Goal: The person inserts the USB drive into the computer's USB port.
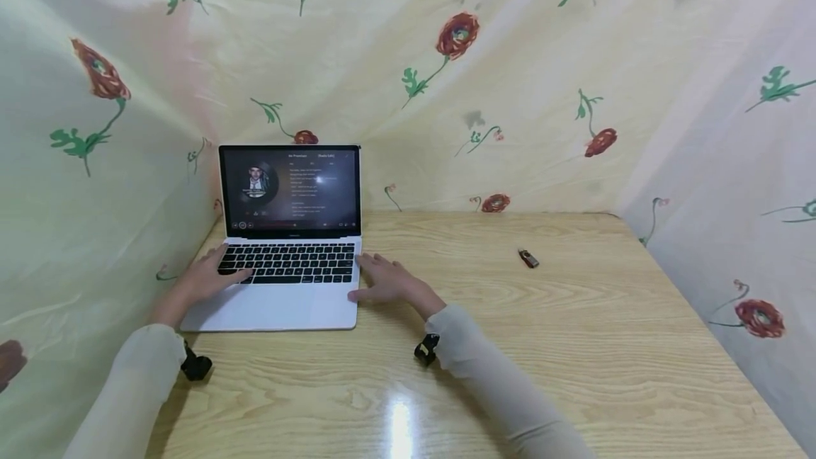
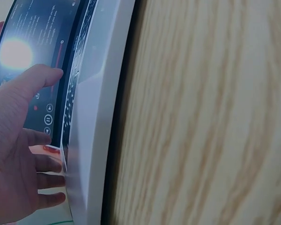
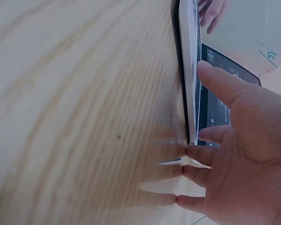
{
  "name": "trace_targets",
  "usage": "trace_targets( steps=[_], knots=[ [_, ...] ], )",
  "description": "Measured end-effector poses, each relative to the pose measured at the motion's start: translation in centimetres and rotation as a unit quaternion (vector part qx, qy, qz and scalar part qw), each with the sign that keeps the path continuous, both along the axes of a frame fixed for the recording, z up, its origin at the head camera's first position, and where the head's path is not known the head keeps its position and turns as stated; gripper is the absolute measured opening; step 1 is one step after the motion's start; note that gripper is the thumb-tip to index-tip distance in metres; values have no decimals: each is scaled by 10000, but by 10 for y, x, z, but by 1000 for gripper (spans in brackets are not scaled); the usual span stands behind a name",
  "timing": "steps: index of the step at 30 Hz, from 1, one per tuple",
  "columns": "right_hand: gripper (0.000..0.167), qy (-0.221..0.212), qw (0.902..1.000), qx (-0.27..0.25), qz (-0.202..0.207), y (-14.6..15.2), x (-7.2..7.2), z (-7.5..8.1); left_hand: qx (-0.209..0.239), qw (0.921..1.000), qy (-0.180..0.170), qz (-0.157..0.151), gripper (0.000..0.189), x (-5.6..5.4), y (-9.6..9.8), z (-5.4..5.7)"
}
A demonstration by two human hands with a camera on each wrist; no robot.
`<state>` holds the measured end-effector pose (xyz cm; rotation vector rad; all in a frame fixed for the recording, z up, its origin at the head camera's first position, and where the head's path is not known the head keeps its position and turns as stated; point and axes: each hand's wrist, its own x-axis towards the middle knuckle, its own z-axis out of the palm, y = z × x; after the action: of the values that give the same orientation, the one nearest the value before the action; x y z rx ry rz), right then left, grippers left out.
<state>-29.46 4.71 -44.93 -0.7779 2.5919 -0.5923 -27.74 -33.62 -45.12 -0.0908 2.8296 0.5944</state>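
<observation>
An open silver laptop (image 1: 280,310) stands on the left part of the table, its lit screen (image 1: 299,197) showing a music player with lyrics. At its left edge is my left hand (image 1: 202,279), fingers spread and the thumb above the dark keyboard (image 1: 290,263). My right hand (image 1: 387,280) lies alongside the right edge. Its thumb is at the laptop's side, and in the right wrist view its other fingertips touch the tabletop. Neither hand is curled round the laptop. Whether the left fingertips touch it, I cannot tell.
A small dark USB stick (image 1: 528,258) lies on the wooden table (image 1: 599,346), well to the right of the laptop. Flower-patterned fabric (image 1: 542,76) hangs behind the table and along both sides. Each wrist carries a small black camera (image 1: 196,365).
</observation>
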Motion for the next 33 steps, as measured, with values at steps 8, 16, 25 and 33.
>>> trace_targets(
  steps=[8, 16, 25, 33],
  knots=[
    [84, -26, 9999, 139, -55, -4, 2, 1, 108, 9994, -290, 138, 113, 0, -2, -1],
    [82, -75, 9994, 310, -104, -10, 0, -1, 99, 9995, -288, 47, 106, 3, -7, 0],
    [82, -173, 9992, 346, -99, -11, -1, 1, 35, 9997, -236, -105, 112, 1, -8, 4],
    [81, -163, 9990, 415, -48, -8, -3, 1, -139, 9993, -357, -20, 114, -2, -6, 7]
  ],
)
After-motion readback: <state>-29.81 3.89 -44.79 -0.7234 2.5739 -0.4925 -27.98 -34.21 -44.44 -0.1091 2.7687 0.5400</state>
